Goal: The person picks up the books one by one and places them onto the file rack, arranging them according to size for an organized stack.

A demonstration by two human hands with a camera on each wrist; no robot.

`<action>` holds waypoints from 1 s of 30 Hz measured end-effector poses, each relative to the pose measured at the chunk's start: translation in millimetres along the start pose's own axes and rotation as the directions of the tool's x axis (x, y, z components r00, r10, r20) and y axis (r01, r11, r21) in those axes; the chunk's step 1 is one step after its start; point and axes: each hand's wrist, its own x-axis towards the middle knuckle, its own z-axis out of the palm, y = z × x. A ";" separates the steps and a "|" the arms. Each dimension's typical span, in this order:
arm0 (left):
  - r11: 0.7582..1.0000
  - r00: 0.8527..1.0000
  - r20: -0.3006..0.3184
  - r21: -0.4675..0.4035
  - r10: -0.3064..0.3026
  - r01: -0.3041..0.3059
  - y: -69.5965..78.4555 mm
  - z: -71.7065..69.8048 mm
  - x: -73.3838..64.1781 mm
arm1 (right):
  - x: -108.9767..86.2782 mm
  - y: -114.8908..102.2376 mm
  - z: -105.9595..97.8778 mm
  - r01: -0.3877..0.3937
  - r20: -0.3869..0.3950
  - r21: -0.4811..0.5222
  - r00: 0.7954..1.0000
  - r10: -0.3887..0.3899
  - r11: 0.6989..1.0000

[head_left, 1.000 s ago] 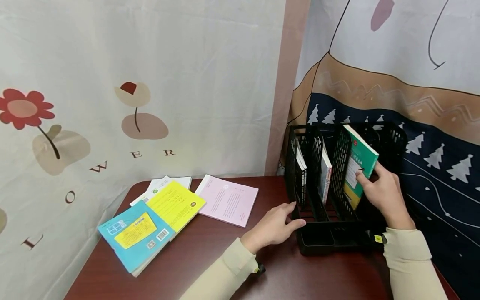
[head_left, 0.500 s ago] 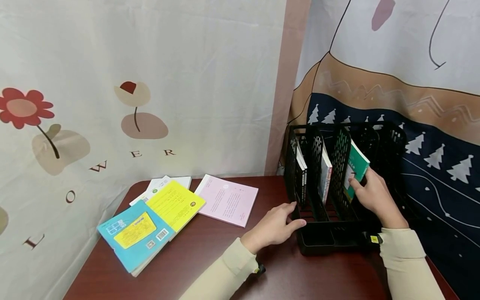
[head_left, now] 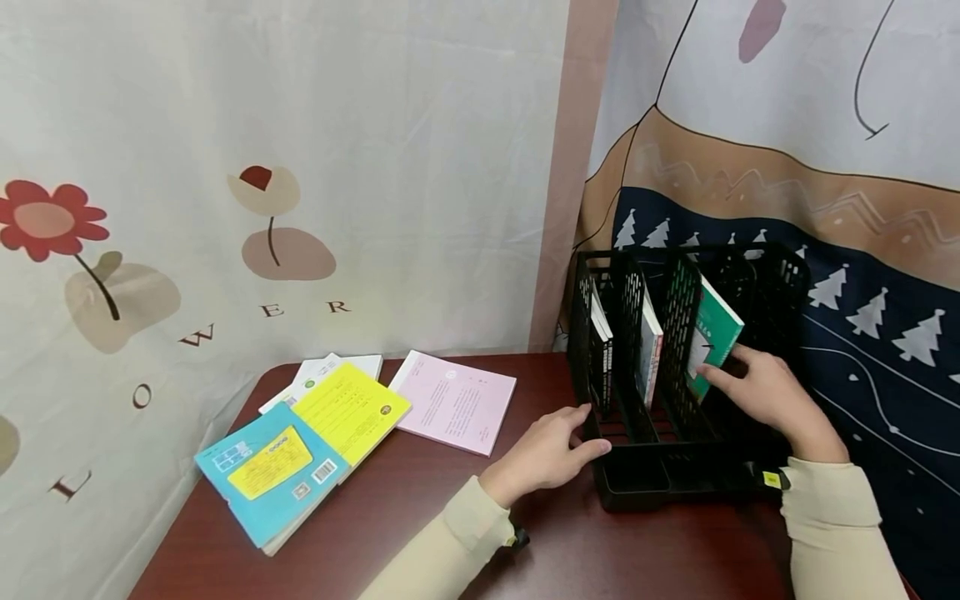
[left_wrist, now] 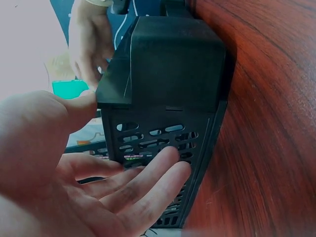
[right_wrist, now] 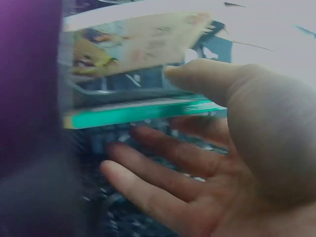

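My right hand [head_left: 772,392] is at a green book [head_left: 716,329], which stands in the third slot from the left of a black desktop file rack [head_left: 675,454]. In the right wrist view the thumb [right_wrist: 202,79] lies above the green spine [right_wrist: 143,112] and the spread fingers lie below, loosely around the book. My left hand [head_left: 543,450] rests against the rack's near left corner. The left wrist view has its thumb at the rack's front corner and its fingers [left_wrist: 148,192] extended along the perforated side wall.
Thin books [head_left: 602,350] stand in the first slot and another book [head_left: 649,354] in the second. On the table [head_left: 420,517] lie a blue book [head_left: 258,508], a yellow book [head_left: 348,400], a pink book [head_left: 457,400] and white booklets [head_left: 360,362]. Printed curtains hang behind.
The green book has sunk lower into its slot. My right hand went down with it, then loosened and shifted slightly right. The left hand has stayed in place.
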 end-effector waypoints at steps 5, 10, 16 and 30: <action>1.000 1.000 -0.018 -0.001 -0.007 0.007 -1.6 -2.5 0.7 | -14.2 -2.6 -17.8 -0.041 0.040 -0.010 0.998 0.041 0.999; 1.000 0.999 -0.052 -0.002 0.008 -0.008 -3.1 -8.6 -0.9 | -19.5 -13.1 -18.6 -0.010 0.132 0.015 0.991 0.008 1.000; 0.997 0.993 -0.107 -0.037 0.057 -0.062 -4.5 -18.9 -5.9 | -16.8 -32.3 -5.7 0.080 0.188 0.104 0.977 -0.099 0.991; 0.997 0.973 -0.230 -0.068 0.027 -0.044 -35.8 -49.5 -26.7 | -14.4 -88.3 35.9 0.213 0.158 0.231 0.955 -0.252 0.949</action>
